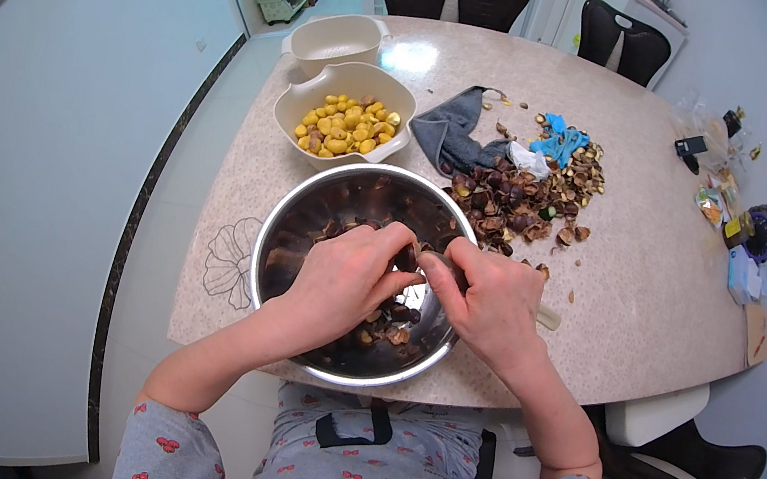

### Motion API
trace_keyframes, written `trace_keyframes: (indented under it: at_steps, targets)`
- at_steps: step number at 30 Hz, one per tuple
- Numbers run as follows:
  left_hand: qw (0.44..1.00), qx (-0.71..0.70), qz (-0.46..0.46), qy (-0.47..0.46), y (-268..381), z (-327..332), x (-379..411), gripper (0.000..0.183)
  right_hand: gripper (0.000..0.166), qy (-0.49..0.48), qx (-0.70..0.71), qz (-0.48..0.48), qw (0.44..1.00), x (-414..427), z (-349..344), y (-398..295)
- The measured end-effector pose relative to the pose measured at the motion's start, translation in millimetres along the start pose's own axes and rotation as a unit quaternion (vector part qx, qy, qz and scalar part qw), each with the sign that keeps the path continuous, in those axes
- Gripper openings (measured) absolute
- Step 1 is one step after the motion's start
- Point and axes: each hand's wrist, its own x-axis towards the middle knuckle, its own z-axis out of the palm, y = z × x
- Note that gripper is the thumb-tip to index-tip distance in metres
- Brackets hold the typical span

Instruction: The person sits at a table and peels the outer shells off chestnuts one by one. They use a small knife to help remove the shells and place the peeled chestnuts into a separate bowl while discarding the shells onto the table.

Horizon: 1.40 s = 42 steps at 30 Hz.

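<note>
Over the stainless steel bowl [436,359] my left hand [355,273] grips a dark brown chestnut [407,257] between thumb and fingers. My right hand [489,288] meets it from the right, its fingers closed on something whose light handle end [548,317] sticks out behind the hand; the rest is hidden. Inside the bowl lie chestnuts [401,313] and shell pieces [398,335]. Beyond the bowl, peeled yellow chestnuts [349,127] fill part of a cream plastic basket [284,118].
A heap of chestnut shells [512,200] lies right of the bowl, beside a grey cloth [451,133], a blue glove or cloth [561,144] and white tissue [530,160]. Another cream container [302,43] stands behind the basket. Packets and a tissue pack [748,276] line the right wall.
</note>
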Motion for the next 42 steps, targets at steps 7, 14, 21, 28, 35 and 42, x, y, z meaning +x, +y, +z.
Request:
trace_keyframes:
  at_steps: [7, 14, 21, 28, 35, 42]
  targets:
    - [0.995, -0.066, -0.007, -0.071, -4, 5, 3, 0.027, 0.039, -0.037, 0.025, -0.004, 0.999, 5, 1, 0]
    - [0.879, -0.418, -0.166, -0.159, -7, -11, 1, 0.016, 0.039, -0.059, 0.103, 0.075, 0.99, 3, -4, 14]
    - [0.727, -0.642, -0.208, -0.129, -21, -9, 1, 0.042, 0.037, -0.032, 0.102, 0.041, 0.993, 2, -2, 3]
    - [0.653, -0.724, -0.201, -0.098, -13, -5, -1, 0.043, 0.038, -0.035, 0.116, 0.063, 0.991, 8, 1, -6]
    - [0.704, -0.677, -0.204, -0.063, 1, -1, -3, 0.043, 0.039, -0.046, 0.17, 0.113, 0.978, 8, 0, -10]
    - [0.767, -0.622, -0.155, -0.04, -3, 5, -9, 0.034, 0.043, -0.049, 0.272, 0.121, 0.953, 5, 5, -3]
